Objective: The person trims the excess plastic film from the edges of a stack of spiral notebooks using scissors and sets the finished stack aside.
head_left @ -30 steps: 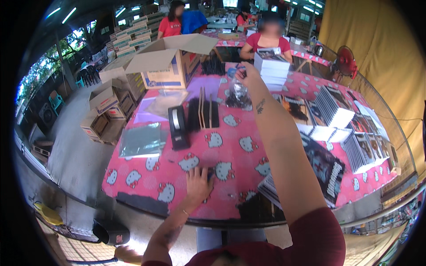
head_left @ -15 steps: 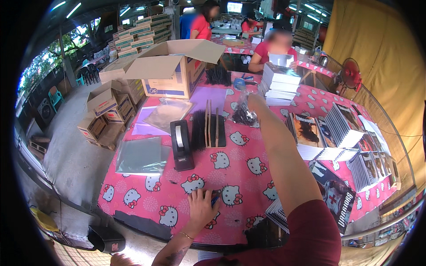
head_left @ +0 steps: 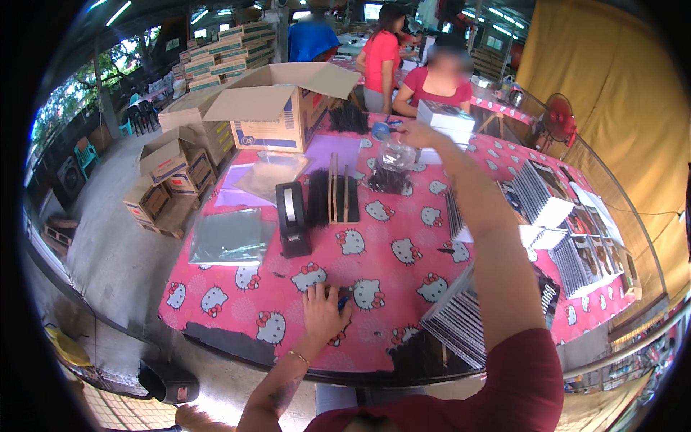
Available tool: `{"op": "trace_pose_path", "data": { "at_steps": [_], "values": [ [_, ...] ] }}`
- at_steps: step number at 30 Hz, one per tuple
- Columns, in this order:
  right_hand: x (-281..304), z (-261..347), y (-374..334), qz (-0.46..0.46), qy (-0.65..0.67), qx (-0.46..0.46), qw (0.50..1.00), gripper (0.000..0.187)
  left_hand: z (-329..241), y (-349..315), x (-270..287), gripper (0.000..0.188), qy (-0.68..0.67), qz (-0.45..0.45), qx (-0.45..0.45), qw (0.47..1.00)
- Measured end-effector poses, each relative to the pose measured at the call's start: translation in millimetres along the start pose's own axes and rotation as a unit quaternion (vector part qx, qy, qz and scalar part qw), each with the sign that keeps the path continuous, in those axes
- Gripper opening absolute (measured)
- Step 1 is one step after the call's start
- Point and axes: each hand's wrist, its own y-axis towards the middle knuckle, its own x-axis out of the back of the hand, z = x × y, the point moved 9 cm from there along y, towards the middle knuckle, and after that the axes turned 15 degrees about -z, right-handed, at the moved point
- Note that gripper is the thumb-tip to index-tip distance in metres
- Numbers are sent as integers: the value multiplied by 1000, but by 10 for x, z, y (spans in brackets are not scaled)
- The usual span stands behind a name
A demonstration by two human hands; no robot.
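Note:
My left hand [head_left: 325,315] rests on the pink tablecloth near the front edge, fingers curled. A small blue and dark tool [head_left: 343,303] shows between its thumb and forefinger, mostly hidden. My right arm stretches across to the far side, where my right hand [head_left: 417,135] is beside the stack of white-edged books [head_left: 445,119]. A round blue thing [head_left: 381,132] and a blue-handled tool [head_left: 393,122] lie just left of it. Blur hides its fingers. Just nearer is a clear plastic bag [head_left: 397,156] with a bunch of black binding pieces [head_left: 389,181].
A black tape dispenser [head_left: 294,219] stands beside a wooden-slatted holder [head_left: 338,198] and clear plastic sleeves [head_left: 227,236]. An open carton [head_left: 270,126] stands at the far left. Spiral-bound books [head_left: 461,320] lie at right, below stacked ones [head_left: 551,194]. A co-worker [head_left: 435,83] sits opposite.
My right hand has moved away from the clear bag, farther across the table. My left hand stays about where it was. The view has shifted, showing more of the near spiral-bound books.

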Motion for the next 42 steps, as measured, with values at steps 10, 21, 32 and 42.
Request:
{"op": "trace_pose_path", "data": {
  "at_steps": [10,21,32,42],
  "values": [
    [1699,1663,-2726,141,170,91,971,65,-587,83,138,33,-467,70,283,835],
    [1353,1748,-3553,46,148,144,977,36,-1884,-47,155,43,-666,212,344,627],
    [1355,1761,-3554,40,127,140,981,33,-1961,306,792,35,-341,11,-7,940],
    [1349,1763,-3550,35,129,139,981,34,-1799,-147,122,38,-632,215,413,619]
  ]
}}
